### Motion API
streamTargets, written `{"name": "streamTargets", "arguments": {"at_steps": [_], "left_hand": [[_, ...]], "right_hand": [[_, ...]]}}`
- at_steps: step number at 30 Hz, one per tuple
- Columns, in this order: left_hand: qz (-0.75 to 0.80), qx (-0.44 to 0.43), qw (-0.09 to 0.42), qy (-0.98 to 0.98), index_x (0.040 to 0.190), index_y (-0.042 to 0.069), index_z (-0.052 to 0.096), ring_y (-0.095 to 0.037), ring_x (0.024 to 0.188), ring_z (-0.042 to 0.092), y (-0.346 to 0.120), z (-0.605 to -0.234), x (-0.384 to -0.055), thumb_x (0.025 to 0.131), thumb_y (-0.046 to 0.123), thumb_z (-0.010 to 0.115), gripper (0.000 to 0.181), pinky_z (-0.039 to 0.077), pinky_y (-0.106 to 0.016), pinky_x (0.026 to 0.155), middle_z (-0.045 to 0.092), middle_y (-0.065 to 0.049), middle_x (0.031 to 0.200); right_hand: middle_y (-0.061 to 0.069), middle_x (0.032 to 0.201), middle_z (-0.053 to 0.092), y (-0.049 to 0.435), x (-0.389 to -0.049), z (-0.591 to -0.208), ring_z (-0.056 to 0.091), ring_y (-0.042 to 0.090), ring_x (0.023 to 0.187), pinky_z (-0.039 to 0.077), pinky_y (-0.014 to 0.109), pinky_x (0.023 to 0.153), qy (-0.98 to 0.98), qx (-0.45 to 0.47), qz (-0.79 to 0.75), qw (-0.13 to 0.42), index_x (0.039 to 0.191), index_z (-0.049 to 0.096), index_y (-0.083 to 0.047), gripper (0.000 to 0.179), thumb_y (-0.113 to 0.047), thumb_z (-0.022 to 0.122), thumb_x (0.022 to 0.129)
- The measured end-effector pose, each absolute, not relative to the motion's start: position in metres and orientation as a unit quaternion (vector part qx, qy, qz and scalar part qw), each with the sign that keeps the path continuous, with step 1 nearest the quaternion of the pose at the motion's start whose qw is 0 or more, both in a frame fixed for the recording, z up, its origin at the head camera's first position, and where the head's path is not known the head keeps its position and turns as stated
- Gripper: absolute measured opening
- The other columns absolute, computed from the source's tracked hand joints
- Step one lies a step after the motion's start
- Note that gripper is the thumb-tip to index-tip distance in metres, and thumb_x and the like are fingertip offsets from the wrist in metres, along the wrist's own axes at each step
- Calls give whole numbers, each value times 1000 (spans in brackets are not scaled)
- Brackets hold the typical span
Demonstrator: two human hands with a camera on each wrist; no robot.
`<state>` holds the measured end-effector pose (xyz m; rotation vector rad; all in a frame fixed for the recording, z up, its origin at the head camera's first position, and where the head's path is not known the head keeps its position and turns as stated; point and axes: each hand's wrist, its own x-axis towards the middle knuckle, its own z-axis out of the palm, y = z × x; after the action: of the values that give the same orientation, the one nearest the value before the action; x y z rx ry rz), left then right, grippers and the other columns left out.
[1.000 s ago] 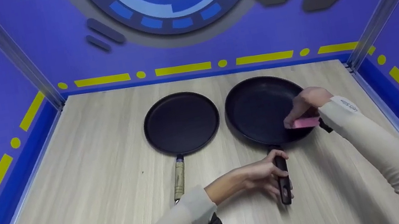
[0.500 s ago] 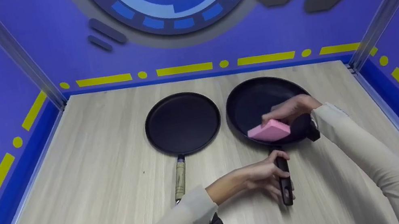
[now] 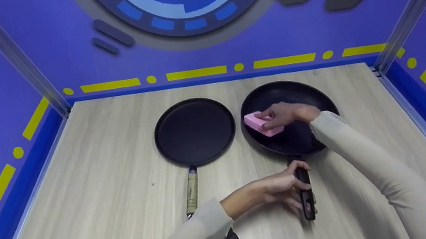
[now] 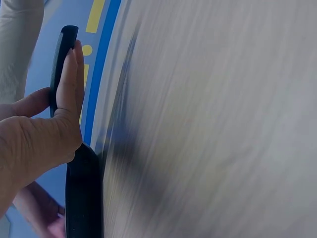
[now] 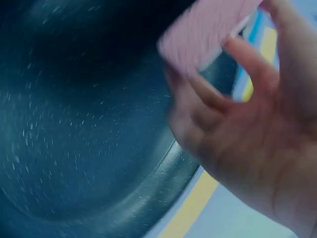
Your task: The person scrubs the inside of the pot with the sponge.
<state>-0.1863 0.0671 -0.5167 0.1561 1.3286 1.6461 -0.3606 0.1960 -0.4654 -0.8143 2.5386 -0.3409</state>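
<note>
A deep black frying pan [image 3: 287, 95] sits at the right of the table, its dark handle [image 3: 307, 199] toward the front. My left hand [image 3: 284, 186] grips that handle from the left, thumb and fingers around it, as the left wrist view shows too. Over the pan's left inner side, my right hand [image 3: 284, 114] pinches a pink sponge [image 3: 255, 123] between thumb and fingers. In the right wrist view the sponge [image 5: 208, 37] is blurred, and light specks dot the pan's dark inner surface [image 5: 89, 134].
Left of the frying pan lies a flat black pan [image 3: 195, 131] with a wood-look handle [image 3: 192, 191], partly hidden by the left sleeve [image 3: 190, 237]. Blue panels [image 3: 202, 58] with yellow marks wall the wooden table [image 3: 107, 164] at the back and sides.
My right hand has carried the pink sponge from the pan's right side along its near edge to the left side. My left hand stays on the handle.
</note>
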Motion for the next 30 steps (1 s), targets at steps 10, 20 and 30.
{"name": "streamTargets", "arguments": {"at_steps": [10,20,30], "left_hand": [[688,58,501,521,121,30,39,-68,120,50,66,-519,-186,101,-5,52,42,44,-70,102,62,-30,96],[694,58,506,509,126,31,39,-68,123,49,63,-519,-188,101,-7,52,47,41,-70,104,52,-30,117],[687,68,507,516,126,32,40,-66,123,49,62,-518,-188,102,-4,53,45,43,-68,103,57,-26,104]], "right_hand": [[34,131,55,203,-371,-485,53,53,123,39,69,109,969,-236,11,77,155,45,-19,63,-29,69,98],[45,120,52,239,-372,-477,55,61,112,50,69,94,982,-159,25,96,135,44,-1,40,-8,57,97],[40,115,52,256,-344,-459,59,47,98,55,60,86,968,-156,10,199,129,41,-2,59,-2,76,81]]}}
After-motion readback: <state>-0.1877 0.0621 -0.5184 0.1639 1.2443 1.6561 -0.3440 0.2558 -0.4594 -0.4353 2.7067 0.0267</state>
